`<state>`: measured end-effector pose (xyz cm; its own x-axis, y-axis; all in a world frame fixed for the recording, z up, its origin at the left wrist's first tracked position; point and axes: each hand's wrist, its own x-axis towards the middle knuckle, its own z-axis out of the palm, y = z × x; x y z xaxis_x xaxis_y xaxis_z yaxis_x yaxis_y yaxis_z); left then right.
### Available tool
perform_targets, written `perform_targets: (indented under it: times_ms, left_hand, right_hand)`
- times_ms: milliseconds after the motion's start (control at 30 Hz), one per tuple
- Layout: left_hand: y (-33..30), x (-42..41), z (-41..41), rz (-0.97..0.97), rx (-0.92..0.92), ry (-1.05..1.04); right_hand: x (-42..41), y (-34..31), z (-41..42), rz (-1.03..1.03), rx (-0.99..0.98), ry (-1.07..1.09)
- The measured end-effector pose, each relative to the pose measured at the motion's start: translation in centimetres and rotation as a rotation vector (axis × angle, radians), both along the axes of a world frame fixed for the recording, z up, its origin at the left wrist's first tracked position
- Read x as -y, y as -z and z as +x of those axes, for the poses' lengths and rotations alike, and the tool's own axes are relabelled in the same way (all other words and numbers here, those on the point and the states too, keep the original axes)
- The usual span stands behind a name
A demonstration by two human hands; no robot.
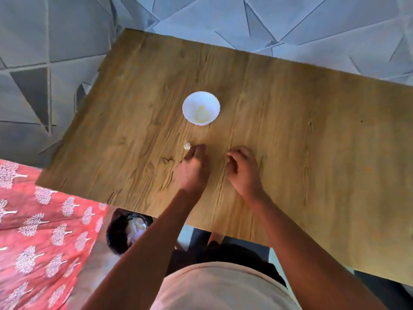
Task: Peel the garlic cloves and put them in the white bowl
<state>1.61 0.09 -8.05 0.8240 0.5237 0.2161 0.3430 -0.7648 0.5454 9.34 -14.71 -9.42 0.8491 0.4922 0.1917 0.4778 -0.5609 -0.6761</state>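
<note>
Both hands working low on the wooden table (290, 130), white bowl (201, 108) sitting just beyond them.

Left hand (194, 168) is pinching a small pale garlic piece (187, 146) at its fingertips — grip curled round it, right at the table surface. Right hand (242, 168) is curling its fingers inward; can't tell if anything's in that grip. Yellowish peeled cloves (201, 115) are lying in the bowl's bottom. W/ nothing between hands & bowl. Red patterned cloth (44, 231) is lying at left — dark bin (118, 233) w/ pale scraps is sitting under the table's near edge.
</note>
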Motion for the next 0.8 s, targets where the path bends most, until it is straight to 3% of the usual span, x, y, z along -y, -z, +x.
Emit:
perform_targets:
  times_ms: [300,467,667,800]
  left_hand:
    - [0.0,-0.1,0.9,-0.035,0.119,-0.068]
    - [-4.2,-2.5,5.4,0.158,0.22,-0.161]
    - [-6.2,-6.2,10.9,0.261,0.069,-0.096]
    - [-4.8,-7.2,10.7,0.152,0.108,-0.109]
  right_hand:
    - [-0.1,0.3,0.6,0.0,0.059,-0.016]
    - [0.0,0.3,0.4,-0.099,0.063,-0.009]
    - [-0.2,0.3,0.5,-0.14,0.046,0.001]
    - [-0.3,0.2,0.6,-0.129,0.06,-0.004]
